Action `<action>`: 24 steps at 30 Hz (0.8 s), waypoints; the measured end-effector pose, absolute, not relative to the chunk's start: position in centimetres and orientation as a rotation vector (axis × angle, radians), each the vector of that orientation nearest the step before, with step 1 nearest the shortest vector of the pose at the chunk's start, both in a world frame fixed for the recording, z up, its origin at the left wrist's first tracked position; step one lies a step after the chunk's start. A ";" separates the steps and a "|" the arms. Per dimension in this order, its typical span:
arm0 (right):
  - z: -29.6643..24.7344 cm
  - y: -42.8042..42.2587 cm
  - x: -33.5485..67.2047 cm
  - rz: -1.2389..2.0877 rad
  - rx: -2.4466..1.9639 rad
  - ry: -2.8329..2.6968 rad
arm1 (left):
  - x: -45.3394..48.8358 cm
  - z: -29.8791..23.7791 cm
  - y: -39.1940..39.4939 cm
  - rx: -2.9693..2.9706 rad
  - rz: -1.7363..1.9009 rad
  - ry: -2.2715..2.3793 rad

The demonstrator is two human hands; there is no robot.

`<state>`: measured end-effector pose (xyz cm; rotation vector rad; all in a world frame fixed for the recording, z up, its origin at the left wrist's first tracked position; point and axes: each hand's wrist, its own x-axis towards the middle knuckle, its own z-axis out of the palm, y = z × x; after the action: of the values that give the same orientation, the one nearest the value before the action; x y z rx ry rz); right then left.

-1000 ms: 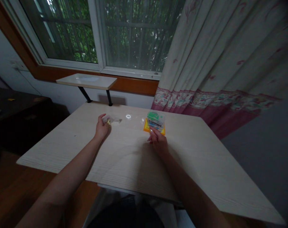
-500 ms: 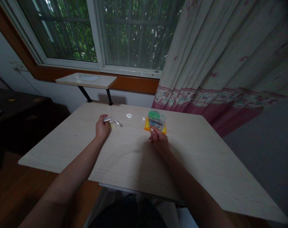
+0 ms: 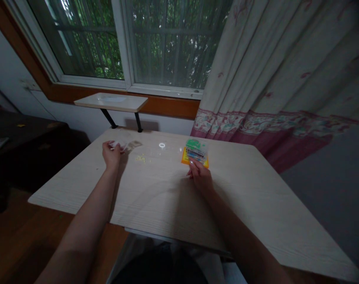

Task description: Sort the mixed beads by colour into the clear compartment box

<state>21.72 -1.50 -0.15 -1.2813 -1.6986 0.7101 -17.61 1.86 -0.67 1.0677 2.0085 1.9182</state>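
Observation:
My left hand (image 3: 111, 155) is raised over the left side of the table with its fingers closed on a clear plastic bag (image 3: 120, 146). The bag looks crumpled and blurred. On the tabletop to its right lies a small scatter of pale yellow bits (image 3: 140, 158). My right hand (image 3: 200, 174) is at the front edge of a plastic case (image 3: 184, 158) with a yellow base and a clear lid, thumb and fingers pinched on that edge. Green and dark striped contents (image 3: 193, 144) show through the lid. The tips of the lower fingers are partly hidden.
A light wooden table (image 3: 155, 197) spans the view. At its back left stands a small raised shelf (image 3: 117, 101) on black legs. Behind are a window (image 3: 173, 47) and a long floral curtain (image 3: 256, 79). A dark low cabinet (image 3: 25, 138) stands at the left.
My left hand has moved left, away from the yellow bits, carrying the clear bag with it. The bits are now uncovered. My right hand stays at the case.

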 end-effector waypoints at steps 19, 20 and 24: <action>0.3 1.1 24.4 -0.257 -1.419 -1.629 | -18.3 -0.7 -0.4 1.075 1.091 2.961; 0.7 1.4 24.3 -0.252 -1.441 -1.656 | -18.2 -0.6 -0.4 1.085 1.098 2.951; 2.8 3.4 24.2 -0.217 -1.495 -1.847 | -18.1 -0.4 -0.8 1.227 1.119 2.888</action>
<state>24.18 3.41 2.78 -1.4947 -1.8467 -0.2168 -18.14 -0.76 -0.40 1.2272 2.8882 1.1191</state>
